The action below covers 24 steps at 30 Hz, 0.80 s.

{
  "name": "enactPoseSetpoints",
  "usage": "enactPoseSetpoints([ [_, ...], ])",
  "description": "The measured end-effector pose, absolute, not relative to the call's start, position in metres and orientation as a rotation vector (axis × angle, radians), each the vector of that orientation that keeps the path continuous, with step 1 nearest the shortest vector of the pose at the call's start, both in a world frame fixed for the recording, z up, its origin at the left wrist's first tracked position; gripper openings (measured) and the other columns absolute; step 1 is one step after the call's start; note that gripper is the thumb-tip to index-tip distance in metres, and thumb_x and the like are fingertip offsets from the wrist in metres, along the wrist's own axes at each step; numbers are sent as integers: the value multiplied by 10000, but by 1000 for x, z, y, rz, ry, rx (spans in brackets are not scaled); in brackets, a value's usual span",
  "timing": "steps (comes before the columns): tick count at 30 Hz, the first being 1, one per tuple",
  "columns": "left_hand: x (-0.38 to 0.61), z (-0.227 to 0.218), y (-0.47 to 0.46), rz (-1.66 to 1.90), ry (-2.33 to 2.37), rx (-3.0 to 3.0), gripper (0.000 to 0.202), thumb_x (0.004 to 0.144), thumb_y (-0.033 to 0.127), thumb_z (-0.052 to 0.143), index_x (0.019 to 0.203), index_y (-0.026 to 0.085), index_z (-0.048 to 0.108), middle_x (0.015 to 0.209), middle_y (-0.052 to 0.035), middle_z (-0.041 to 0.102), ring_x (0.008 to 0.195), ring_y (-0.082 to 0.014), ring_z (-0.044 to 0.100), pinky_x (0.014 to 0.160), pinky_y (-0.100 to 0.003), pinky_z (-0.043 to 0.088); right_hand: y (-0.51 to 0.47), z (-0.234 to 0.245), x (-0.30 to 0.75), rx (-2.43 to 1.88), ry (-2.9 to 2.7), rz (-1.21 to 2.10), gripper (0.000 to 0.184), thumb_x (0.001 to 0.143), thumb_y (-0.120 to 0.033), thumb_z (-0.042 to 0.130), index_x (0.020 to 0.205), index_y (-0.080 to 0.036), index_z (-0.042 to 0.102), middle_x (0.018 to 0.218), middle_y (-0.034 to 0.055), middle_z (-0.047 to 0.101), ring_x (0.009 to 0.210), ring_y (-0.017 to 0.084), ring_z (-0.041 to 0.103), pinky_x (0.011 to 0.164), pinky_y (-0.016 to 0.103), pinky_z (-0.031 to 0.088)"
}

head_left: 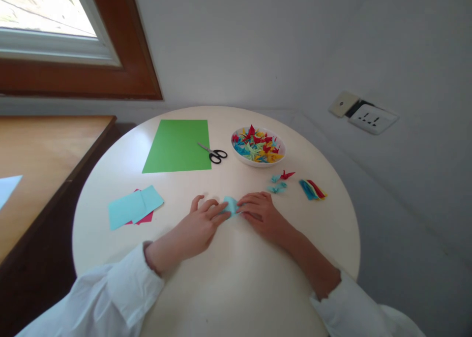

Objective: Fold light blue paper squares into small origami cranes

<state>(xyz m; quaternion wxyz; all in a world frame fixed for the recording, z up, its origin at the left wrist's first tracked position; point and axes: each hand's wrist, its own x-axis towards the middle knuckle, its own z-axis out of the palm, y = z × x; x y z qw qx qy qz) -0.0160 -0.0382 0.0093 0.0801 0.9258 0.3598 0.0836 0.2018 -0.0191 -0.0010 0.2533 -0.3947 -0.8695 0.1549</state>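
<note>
A small light-blue piece of paper (pixel 230 205) lies on the round white table (pixel 221 278), partly folded. My left hand (pixel 201 224) presses its left edge with the fingertips, fingers curled down onto it. My right hand (pixel 262 213) pinches the paper's right edge, fingers held together. Both sleeves are white. Most of the paper is hidden between the fingers.
A green sheet (pixel 179 145) and black scissors (pixel 214 153) lie at the far side. A white bowl (pixel 258 147) holds several coloured origami cranes. Three small cranes (pixel 280 182) and a stack of coloured squares (pixel 312 189) sit to the right; blue and red sheets (pixel 134 206) lie left.
</note>
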Motion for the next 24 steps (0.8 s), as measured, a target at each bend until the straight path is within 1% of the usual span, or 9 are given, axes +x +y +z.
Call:
enactPoseSetpoints([
  [4, -16, 13, -42, 215, 996, 2727, 401, 799, 108, 393, 1167, 215, 513, 1327, -62, 474, 1190, -244, 380, 1028, -516, 118, -19, -1, 200, -1165, -2243, 539, 85, 823, -213, 543, 795, -197, 621, 864, 28, 674, 883, 167, 566, 821, 359, 325],
  [11, -18, 13, -41, 213, 961, 2709, 374, 799, 118, 402, 1145, 212, 510, 1318, -68, 474, 1212, -244, 357, 1051, -526, 99, -21, 1, 192, -1292, -2186, 567, 117, 827, -219, 522, 738, -190, 592, 727, 10, 653, 769, 161, 553, 720, 324, 339],
  [15, -19, 14, -41, 175, 947, 2690, 381, 795, 110, 389, 1148, 184, 510, 1316, -75, 474, 1232, -245, 343, 1056, -505, 145, -20, 1, 187, -1418, -2153, 609, 128, 815, -215, 530, 703, -185, 583, 696, 1, 639, 727, 151, 547, 695, 307, 341],
  [18, -20, 15, -42, 182, 950, 2681, 373, 788, 92, 380, 1126, 162, 524, 1303, -96, 479, 1234, -241, 350, 1051, -493, 195, -19, 2, 183, -1491, -2148, 586, 132, 804, -222, 532, 686, -182, 576, 695, 9, 630, 730, 161, 540, 694, 311, 337],
  [24, -22, 19, -45, 243, 977, 2641, 373, 791, 71, 386, 1128, 158, 522, 1286, -112, 477, 1220, -237, 375, 1043, -486, 255, -21, 5, 176, -1601, -2152, 560, 81, 781, -215, 555, 716, -173, 579, 723, 21, 624, 740, 173, 523, 706, 315, 327],
])
